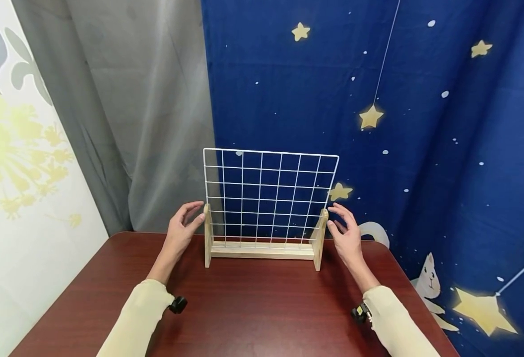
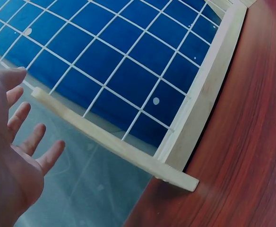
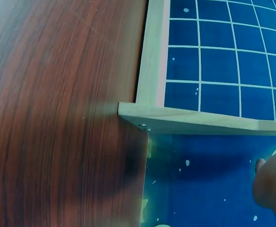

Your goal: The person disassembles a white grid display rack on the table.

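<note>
A white wire grid panel (image 1: 271,151) stands upright in a pale wooden stand (image 1: 262,253) near the table's far edge. My left hand (image 1: 180,229) is beside the top of the left wooden side piece (image 1: 208,240), thumb and fingers spread. The left wrist view shows that hand (image 2: 15,165) with its fingers apart and nothing held. On the other side, my right hand (image 1: 348,237) has loosely bent fingers by the top of the right side piece (image 1: 319,245). Only part of the right hand (image 3: 272,187) shows in the right wrist view, its fingertips mostly out of frame.
The dark red wooden table (image 1: 262,307) ends just behind the stand. A grey curtain (image 1: 163,99) and a blue curtain with stars (image 1: 284,99) hang beyond it. Small black cameras sit on both wrists. At the left is a patterned white surface (image 1: 30,238).
</note>
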A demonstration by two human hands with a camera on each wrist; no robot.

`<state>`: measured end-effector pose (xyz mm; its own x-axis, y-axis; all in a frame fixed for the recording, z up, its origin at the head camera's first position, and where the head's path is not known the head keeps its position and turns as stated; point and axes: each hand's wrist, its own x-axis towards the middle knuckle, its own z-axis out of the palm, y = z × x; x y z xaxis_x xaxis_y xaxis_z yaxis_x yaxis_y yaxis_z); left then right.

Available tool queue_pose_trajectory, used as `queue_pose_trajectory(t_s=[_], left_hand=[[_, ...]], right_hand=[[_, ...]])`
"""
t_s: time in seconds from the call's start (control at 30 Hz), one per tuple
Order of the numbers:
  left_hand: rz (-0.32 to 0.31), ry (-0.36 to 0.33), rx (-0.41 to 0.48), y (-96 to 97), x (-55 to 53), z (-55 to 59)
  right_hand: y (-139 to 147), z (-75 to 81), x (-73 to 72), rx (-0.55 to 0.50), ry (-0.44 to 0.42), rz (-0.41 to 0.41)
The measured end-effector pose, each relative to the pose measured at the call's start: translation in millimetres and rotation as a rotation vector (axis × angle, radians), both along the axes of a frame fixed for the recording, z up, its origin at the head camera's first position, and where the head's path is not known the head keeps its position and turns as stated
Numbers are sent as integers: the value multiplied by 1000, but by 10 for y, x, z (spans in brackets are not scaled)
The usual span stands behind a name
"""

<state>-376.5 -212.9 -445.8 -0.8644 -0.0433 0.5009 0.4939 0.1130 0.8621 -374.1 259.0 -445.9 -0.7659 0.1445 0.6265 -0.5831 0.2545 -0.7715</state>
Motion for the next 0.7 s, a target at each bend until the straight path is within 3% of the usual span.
queue_pose_trajectory(t_s=[0.2,0.43,0.7], left_hand=[[17,33,66,74,-108,-22],[-18,96,128,137,-187,-39],[-21,77,169,166,-245,-82]], right_hand=[[-113,25,-57,-40,12,32],[-195,25,-127,-52,-21,17],[-252,27,-165,-122,-37,-5]])
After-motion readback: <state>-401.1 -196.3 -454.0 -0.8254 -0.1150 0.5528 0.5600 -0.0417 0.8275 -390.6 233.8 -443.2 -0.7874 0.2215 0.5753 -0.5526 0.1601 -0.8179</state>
